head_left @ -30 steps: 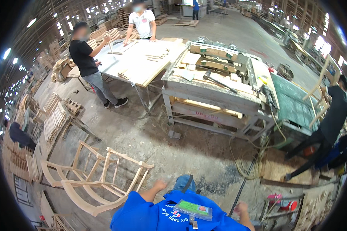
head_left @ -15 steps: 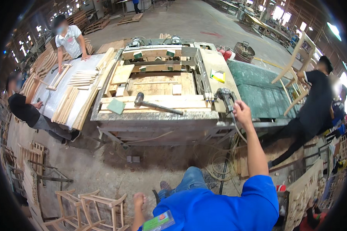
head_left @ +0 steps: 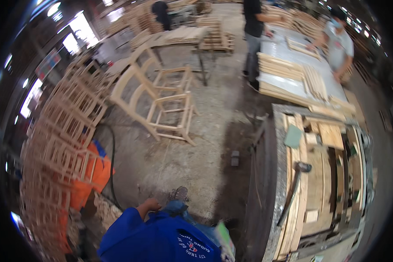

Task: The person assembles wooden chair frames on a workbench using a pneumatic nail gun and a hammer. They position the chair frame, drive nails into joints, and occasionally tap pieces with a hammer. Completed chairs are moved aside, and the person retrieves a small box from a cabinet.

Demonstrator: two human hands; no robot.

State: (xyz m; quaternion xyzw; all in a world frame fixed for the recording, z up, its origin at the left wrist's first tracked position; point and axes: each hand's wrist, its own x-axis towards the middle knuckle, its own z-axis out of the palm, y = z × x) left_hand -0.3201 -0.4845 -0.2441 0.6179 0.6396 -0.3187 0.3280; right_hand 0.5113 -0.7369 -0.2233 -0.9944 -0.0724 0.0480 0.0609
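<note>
My left hand [head_left: 150, 205] hangs at my left side near my thigh, loosely curled and holding nothing that I can see. My right hand is out of view. To my right stands a metal-edged bench frame [head_left: 280, 174] with wooden bars and blocks set in it. Across its near boards lies a black mallet [head_left: 290, 198]. A green pad [head_left: 293, 136] rests farther along the same boards. Ahead on the left, a bare wooden chair frame [head_left: 172, 98] stands on the floor with another just behind it.
Chair frames are stacked [head_left: 70, 144] along the left, beside orange cloth [head_left: 91, 174]. A dark hose [head_left: 113, 153] runs over the floor. Two people work by a table of wooden strips [head_left: 284, 70] at the far right. A small grey block [head_left: 235, 158] lies near the bench.
My view has swung left, so the bench now lies on my right. My right hand, earlier at a device on the bench's right corner, has left the view. The mallet stays on the boards.
</note>
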